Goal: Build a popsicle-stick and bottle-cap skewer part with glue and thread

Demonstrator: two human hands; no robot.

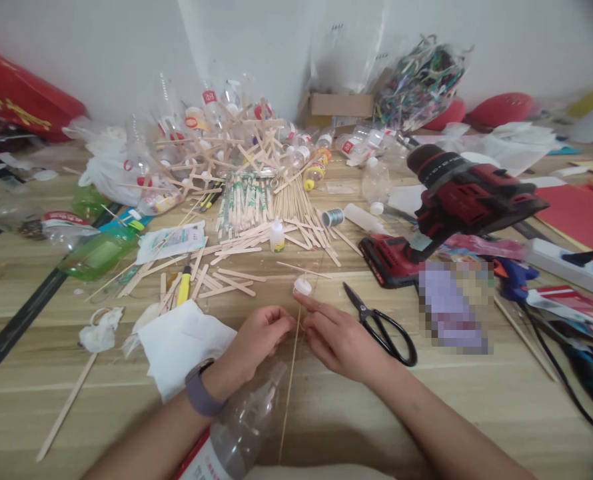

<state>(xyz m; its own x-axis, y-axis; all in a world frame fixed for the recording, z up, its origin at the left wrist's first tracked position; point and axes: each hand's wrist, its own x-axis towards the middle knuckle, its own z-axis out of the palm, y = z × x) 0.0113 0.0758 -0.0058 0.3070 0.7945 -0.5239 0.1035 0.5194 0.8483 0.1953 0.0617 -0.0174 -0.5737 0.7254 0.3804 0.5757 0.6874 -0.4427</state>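
Between my hands a thin bamboo skewer runs up from the table's near edge to a small white bottle cap. My right hand is closed around the skewer's upper part, its index fingertip against the cap. Beside the skewer, my left hand has its fingertips pinched together; whatever they hold is too small or hidden to make out. Under my left forearm lies a clear plastic bottle with a red and white label, partly covered by the arm. Black-handled scissors lie right of my right hand.
A red cordless drill stands at right. Ahead are a small glue bottle, a thread spool, loose craft sticks and a yellow cutter. White paper lies left. Several plastic bottles and a cardboard box fill the back.
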